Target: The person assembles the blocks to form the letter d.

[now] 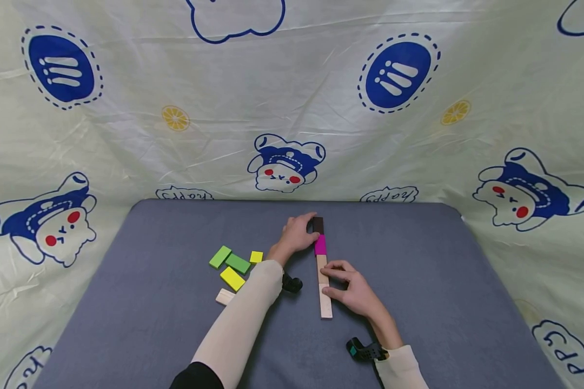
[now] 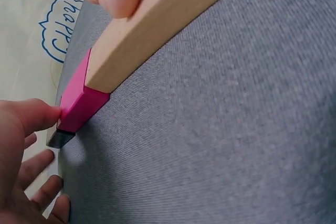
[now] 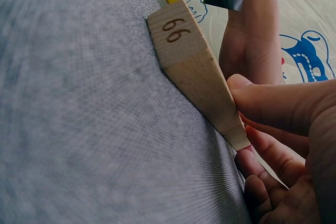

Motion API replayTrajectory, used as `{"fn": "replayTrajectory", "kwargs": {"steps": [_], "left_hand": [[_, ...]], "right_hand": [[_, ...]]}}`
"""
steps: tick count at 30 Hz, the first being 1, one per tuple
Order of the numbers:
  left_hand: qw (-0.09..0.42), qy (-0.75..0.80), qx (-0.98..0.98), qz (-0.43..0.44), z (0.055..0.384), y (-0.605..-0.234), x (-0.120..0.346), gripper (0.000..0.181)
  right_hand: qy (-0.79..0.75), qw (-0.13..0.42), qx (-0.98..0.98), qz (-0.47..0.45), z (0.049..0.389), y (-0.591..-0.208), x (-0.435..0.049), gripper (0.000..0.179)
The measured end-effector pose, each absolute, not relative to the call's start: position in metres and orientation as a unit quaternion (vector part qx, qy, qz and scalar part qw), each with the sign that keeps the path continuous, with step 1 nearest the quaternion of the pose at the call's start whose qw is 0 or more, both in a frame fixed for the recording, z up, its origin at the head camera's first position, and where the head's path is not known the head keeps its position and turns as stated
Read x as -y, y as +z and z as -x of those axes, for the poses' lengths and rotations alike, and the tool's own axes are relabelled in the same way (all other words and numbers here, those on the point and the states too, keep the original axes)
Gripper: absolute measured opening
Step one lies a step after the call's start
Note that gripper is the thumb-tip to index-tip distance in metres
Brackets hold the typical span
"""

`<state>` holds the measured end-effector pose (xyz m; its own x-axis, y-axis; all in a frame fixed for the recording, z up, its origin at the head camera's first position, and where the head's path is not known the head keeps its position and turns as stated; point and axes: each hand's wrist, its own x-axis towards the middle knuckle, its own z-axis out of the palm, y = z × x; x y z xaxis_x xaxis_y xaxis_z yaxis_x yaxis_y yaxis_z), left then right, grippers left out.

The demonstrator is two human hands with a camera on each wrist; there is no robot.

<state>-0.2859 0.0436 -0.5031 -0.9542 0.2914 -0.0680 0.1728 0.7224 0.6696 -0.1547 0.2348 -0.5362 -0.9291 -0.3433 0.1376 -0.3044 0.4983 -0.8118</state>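
A straight row of blocks runs away from the person in the head view: a dark brown block [image 1: 318, 225] at the far end, then a magenta block [image 1: 320, 246], then two plain wooden blocks [image 1: 326, 308]. My left hand [image 1: 299, 233] is at the far end, its index finger by the dark block and its thumb touching the magenta block [image 2: 81, 103]; its other fingers are spread. My right hand [image 1: 352, 286] rests its thumb and fingertips along the right side of the wooden blocks. In the right wrist view the near wooden block [image 3: 184, 40] shows the number 99 or 66 on its end.
Left of the row lie two green blocks [image 1: 237, 263], a larger yellow block [image 1: 232, 279], a small yellow block [image 1: 256, 257] and a wooden block [image 1: 224, 296] partly behind the left sleeve. A grey cloth covers the table [image 1: 151, 302]; a printed curtain [image 1: 214, 151] hangs behind.
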Motion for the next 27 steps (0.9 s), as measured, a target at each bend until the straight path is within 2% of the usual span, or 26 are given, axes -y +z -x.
{"fn": "replayTrajectory", "kwargs": {"steps": [18, 27], "left_hand": [[0.084, 0.373, -0.915, -0.132, 0.2882, -0.5056, -0.0396, 0.043], [0.081, 0.378, -0.911, -0.144, 0.2849, -0.5063, -0.0366, 0.051]], "right_hand": [[-0.468, 0.021, -0.864, 0.184, 0.1541, -0.5344, -0.2337, 0.043], [-0.471, 0.022, -0.863, 0.181, 0.1544, -0.5350, -0.2338, 0.043]]}}
